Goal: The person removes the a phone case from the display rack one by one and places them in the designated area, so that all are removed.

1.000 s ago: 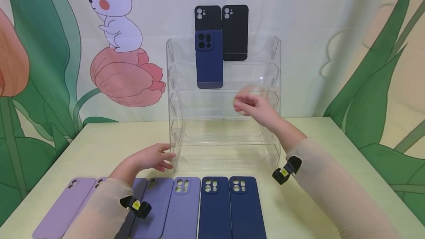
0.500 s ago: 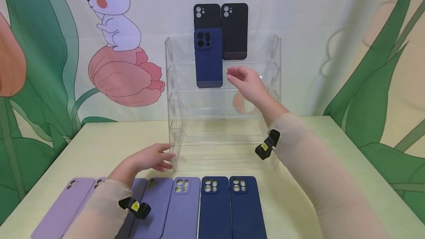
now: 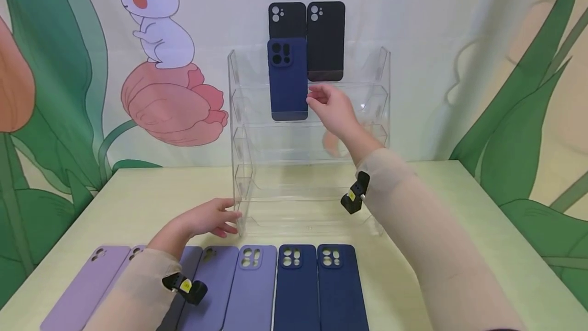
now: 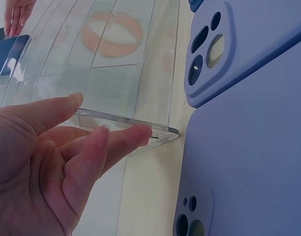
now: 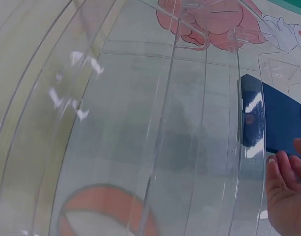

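In the head view my right hand (image 3: 332,109) is at the right edge of a dark blue phone case (image 3: 288,78), which stands upright in the second tier of a clear acrylic display rack (image 3: 312,194). Its bent fingertips appear to touch that edge; the right wrist view shows this hand (image 5: 290,189) beside the blue case (image 5: 280,118). My left hand (image 3: 209,218) rests at the rack's lower left side. Seen from the left wrist, its fairly straight fingers (image 4: 125,142) touch the panel's edge near the bottom corner. Two black phone cases (image 3: 326,40) stand in the top tier, one partly behind the blue case.
Along the table's front (image 3: 390,290) lie two dark blue cases (image 3: 342,290) and several purple ones (image 3: 252,290), some partly covered by my left sleeve (image 3: 138,290). Behind the rack hangs a backdrop (image 3: 184,111) printed with a rabbit and flowers.
My right hand has risen from the rack's middle tiers and moved left to the edge of the standing blue case. My left hand has stayed at the rack's side.
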The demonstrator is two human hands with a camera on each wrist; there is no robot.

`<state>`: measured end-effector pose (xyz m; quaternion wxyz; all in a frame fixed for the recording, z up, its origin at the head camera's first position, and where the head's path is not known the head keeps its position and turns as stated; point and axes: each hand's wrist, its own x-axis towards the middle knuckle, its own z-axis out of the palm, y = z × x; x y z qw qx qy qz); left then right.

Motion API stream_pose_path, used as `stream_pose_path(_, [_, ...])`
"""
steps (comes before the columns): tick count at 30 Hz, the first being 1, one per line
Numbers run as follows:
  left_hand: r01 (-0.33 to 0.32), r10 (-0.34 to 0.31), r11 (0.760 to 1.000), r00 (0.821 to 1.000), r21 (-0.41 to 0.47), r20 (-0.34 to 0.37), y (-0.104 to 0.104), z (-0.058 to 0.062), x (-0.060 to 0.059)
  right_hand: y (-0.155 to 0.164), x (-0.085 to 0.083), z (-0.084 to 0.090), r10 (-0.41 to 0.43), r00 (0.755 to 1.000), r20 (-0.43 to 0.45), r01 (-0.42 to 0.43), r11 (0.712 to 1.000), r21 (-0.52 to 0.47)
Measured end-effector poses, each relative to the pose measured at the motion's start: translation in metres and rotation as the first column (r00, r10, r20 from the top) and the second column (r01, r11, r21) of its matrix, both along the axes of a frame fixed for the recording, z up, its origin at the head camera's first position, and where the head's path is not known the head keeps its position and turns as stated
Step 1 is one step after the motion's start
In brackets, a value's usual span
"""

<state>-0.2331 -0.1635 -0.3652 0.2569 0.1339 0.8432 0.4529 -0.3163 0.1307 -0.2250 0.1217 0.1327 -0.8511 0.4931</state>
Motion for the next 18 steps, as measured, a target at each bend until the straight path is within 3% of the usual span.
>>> stream_pose_path(9, [-0.004,0.004,1.000,1.000,-0.001,0.005,0.000,0.002,0.002,-0.010,-0.010,0.006,-0.046,0.995,0.085,0.048,0.999,-0.016])
stream_pose_path(18, [-0.018,0.018,1.000,1.000,0.000,0.006,0.000,0.001,0.000,-0.011,-0.014,0.007,0.003,0.999,0.038,-0.005,0.999,0.037])
